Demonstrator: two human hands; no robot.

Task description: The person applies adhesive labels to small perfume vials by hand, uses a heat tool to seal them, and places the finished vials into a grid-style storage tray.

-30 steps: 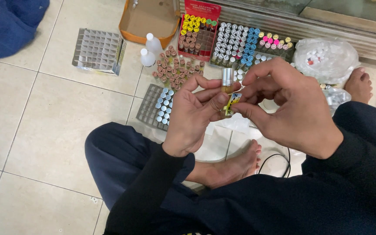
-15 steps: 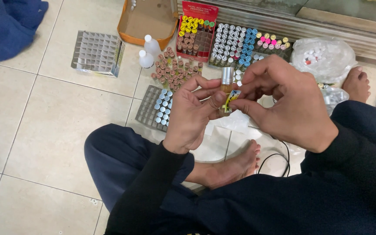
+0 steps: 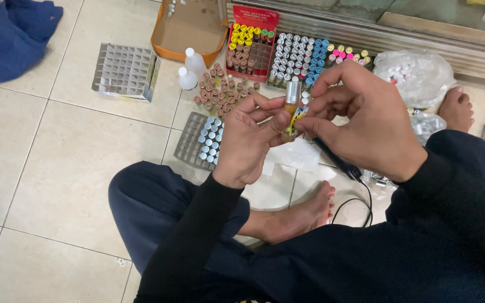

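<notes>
A small glass vial (image 3: 292, 106) with a silver cap and amber liquid stands upright between both hands, over my lap. My left hand (image 3: 245, 143) pinches its lower body with thumb and fingers. My right hand (image 3: 366, 120) presses a small yellow and blue label (image 3: 297, 116) against the vial's side with thumb and forefinger. Below the hands lies a white sheet (image 3: 296, 154) on the tiled floor.
On the floor ahead: a grid tray with silver-capped vials (image 3: 204, 139), an empty grid tray (image 3: 123, 72), loose brown-capped vials (image 3: 220, 90), two white squeeze bottles (image 3: 189, 70), an orange box (image 3: 189, 28), a red box of yellow-capped vials (image 3: 251, 42), rows of coloured-capped vials (image 3: 301, 53), a plastic bag of caps (image 3: 416, 73). Blue cloth (image 3: 12, 39) lies top left.
Both hands and the vial stay together; the view has shifted slightly. My right fingers have moved along the label on the vial's side.
</notes>
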